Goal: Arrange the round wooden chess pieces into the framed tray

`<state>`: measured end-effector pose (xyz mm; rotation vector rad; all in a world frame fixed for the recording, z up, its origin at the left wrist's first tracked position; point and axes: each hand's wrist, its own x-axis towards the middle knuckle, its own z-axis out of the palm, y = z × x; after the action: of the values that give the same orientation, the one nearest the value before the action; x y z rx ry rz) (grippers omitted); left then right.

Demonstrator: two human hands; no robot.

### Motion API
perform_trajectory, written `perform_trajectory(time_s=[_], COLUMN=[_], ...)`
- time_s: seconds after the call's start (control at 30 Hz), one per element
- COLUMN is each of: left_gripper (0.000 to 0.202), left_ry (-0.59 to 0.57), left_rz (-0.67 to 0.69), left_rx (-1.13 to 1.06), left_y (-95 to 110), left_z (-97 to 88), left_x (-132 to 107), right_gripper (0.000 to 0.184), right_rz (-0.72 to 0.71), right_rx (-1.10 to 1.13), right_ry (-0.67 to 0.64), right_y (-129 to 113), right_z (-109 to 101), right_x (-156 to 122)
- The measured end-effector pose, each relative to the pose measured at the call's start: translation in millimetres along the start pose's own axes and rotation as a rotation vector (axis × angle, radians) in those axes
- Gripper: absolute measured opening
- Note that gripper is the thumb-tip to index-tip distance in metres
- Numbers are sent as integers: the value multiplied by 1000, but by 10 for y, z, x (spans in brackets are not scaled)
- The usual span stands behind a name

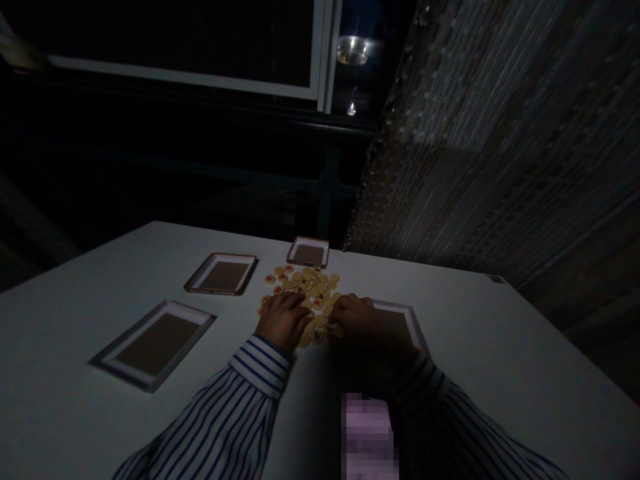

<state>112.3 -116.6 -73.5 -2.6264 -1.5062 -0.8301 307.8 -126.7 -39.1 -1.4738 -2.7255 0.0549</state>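
Observation:
A heap of round wooden Chinese chess pieces [317, 290] lies on the white table, some showing red or black characters and others plain. My left hand [284, 320] rests palm down on the heap's left edge, fingers loosely spread over the pieces, with nothing visibly gripped. At the right edge, my right hand [363, 327] is curled, thumb and fingers closed around a piece at the side of the heap. Dim light and the hand's own shadow hide part of that grip. Both wrists come out of striped sleeves.
Shallow box lids or trays stand around the heap: a small one [308, 251] behind, one [221, 274] at left, a larger one [155, 343] nearer left, and another [400, 320] partly behind my right hand. A pixelated pink object [370, 437] is at the front. A bead curtain [450, 133] hangs beyond the table [500, 360].

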Motion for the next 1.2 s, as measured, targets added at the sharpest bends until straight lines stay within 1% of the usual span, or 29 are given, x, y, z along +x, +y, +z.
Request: perform_trajectory(time_s=[0.2, 0.33, 0.43, 0.6, 0.73, 0.8, 1.07, 1.2], left_gripper=[19, 22, 24, 25, 25, 26, 27, 25], left_ry=[36, 35, 41, 78, 75, 81, 114, 149], left_rz=[-8, -20, -17, -80, -95, -104, -138, -185], left_rx=[-14, -33, -75, -170, -225, -233, -241, -280], left_y=[27, -14, -43, -23, 2, 9, 55, 62], left_z=[-15, 6, 11, -41, -85, -96, -111, -89], left_x=[6, 15, 25, 32, 31, 31, 42, 40], right_gripper=[25, 30, 30, 32, 25, 21, 24, 25], right_rz=[10, -5, 2, 14, 83, 95, -7, -67], right_rx=[-3, 5, 17, 37, 69, 92, 244, 261], right_ry=[-35, -34, -34, 66, 172, 239, 378, 381], right_y=[29, 37, 34, -17, -63, -71, -80, -115], right_z=[30, 34, 36, -6, -48, -48, 92, 140], right_x=[31, 33, 25, 9, 23, 40, 156, 195])
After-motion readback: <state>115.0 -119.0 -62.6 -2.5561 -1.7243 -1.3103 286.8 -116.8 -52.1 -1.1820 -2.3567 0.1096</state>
